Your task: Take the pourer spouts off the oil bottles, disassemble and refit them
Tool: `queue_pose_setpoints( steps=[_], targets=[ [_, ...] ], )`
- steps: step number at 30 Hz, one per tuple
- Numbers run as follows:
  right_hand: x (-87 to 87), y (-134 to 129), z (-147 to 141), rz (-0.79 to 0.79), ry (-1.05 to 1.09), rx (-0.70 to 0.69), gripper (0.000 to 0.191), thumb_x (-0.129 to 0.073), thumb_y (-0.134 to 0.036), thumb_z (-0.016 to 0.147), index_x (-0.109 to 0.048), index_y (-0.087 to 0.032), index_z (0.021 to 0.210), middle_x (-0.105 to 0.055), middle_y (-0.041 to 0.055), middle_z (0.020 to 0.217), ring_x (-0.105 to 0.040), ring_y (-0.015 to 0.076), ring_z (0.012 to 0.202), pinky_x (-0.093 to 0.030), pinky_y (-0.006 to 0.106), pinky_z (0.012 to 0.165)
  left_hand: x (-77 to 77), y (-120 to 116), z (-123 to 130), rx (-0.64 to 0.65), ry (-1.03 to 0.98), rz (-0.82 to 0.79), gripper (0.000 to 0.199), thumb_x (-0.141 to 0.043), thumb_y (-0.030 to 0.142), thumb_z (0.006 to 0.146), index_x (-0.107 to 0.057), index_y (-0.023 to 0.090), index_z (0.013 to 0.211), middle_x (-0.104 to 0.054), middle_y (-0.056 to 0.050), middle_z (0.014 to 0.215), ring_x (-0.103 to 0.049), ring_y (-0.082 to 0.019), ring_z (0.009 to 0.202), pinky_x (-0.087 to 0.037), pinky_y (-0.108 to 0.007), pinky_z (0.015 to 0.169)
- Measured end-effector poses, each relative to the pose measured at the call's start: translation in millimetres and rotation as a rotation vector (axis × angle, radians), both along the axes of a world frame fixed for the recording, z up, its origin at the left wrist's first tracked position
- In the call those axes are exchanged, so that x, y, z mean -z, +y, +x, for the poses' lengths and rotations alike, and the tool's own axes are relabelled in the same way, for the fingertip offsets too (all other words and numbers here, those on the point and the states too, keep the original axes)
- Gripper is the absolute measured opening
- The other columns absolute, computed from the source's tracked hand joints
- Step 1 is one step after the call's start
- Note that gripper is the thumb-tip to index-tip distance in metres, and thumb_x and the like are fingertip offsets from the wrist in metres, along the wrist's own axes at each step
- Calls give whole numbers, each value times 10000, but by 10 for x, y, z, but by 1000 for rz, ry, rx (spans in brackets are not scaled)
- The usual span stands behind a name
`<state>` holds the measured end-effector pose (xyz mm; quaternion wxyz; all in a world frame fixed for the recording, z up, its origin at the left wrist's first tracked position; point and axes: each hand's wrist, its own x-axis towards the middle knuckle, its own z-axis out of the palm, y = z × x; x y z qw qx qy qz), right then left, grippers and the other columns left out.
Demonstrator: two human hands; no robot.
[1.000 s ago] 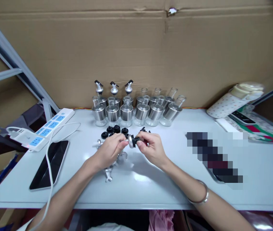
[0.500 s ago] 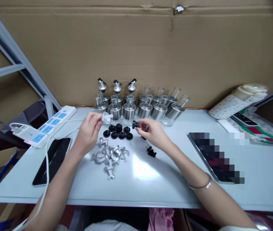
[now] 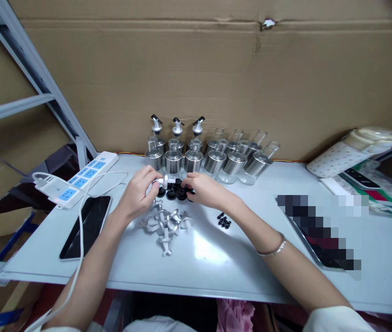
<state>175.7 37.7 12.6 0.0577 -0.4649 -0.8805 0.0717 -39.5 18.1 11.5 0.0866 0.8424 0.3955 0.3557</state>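
Note:
Pinched in my left hand [image 3: 142, 190] is a silvery-white spout piece [image 3: 166, 181], held level with its stem toward the right. My right hand [image 3: 202, 188] is closed at the right end of a group of black ribbed stoppers [image 3: 171, 194]; its fingertips hide what they grip, if anything. Several loose silver spout pieces [image 3: 166, 226] lie in a pile below the hands. A cluster of small black parts [image 3: 224, 221] sits to the right of the pile. Behind the hands stand glass bottles with metal sleeves [image 3: 193, 161], three of them topped with pourers [image 3: 197, 125].
A power strip [image 3: 90, 174] with a white cable [image 3: 81, 230] and a dark phone [image 3: 87, 226] lie at the left. A tablet-like device [image 3: 315, 244], partly pixelated, lies at the right, and a dotted flask [image 3: 334, 154] leans behind it. Cardboard [image 3: 196, 74] backs the table [image 3: 196, 281].
My right hand has moved left and down onto the black stoppers; the black piece it held is no longer visible. My left hand has turned the spout piece and lowered it. The view has shifted slightly.

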Motion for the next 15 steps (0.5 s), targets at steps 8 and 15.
queue_pose_setpoints(
  steps=[8, 15],
  targets=[
    [68, -23, 43, 2, 164, -59, 244, -608, -111, 793, -672, -120, 1028, -636, 91, 904, -594, 196, 843, -447, 294, 751, -6, -39, 102, 90, 110, -128, 232, -355, 177, 827, -576, 170, 758, -546, -43, 798, -527, -192, 787, -419, -314, 739],
    [234, 32, 14, 22, 200, -130, 205, -687, -150, 771, -684, -126, 974, -637, 91, 884, -597, 204, 837, -451, 301, 727, 77, -54, 195, 169, 226, -343, 240, -363, 135, 775, -590, 171, 705, -560, -31, 773, -535, -180, 773, -428, -289, 738]
  ],
)
